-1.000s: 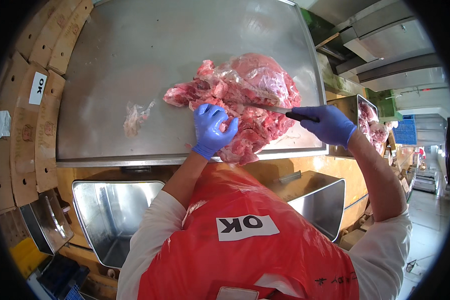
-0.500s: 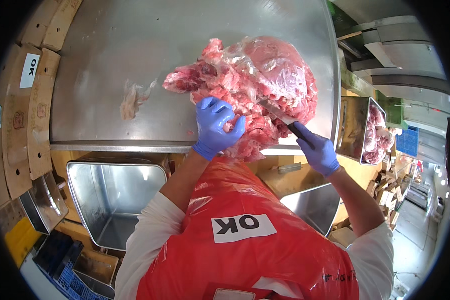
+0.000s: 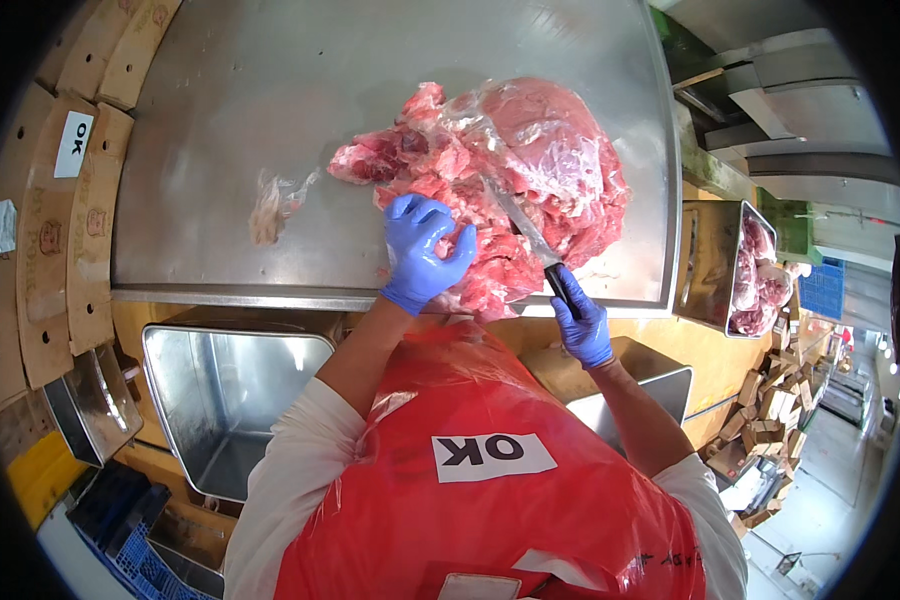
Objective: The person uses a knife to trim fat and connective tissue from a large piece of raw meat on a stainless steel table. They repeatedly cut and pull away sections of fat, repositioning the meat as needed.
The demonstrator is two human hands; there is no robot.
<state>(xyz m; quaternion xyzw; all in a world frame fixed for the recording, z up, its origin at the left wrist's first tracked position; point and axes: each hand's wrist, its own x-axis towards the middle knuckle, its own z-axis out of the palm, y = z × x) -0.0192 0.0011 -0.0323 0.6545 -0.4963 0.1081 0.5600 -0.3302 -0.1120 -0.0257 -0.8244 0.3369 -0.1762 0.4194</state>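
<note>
A large piece of raw meat, pink with whitish fat and membrane, lies on the steel table. My left hand, in a blue glove, is closed with curled fingers on the loose near-left part of the meat. In my right hand, also gloved in blue, I grip a knife by its black handle. The blade points away and to the left, lying against the cut, ragged area beside the smooth rounded part. Its tip is hard to make out among the flesh.
A whitish scrap of membrane lies left on the table. Below the near edge stand a metal tub at left and another metal bin at right. A tub of meat stands right. Cardboard boxes line the left.
My right hand has moved left and nearer to me with the knife, and the blade now points more steeply away. My left hand stays on the meat, shifted slightly left.
</note>
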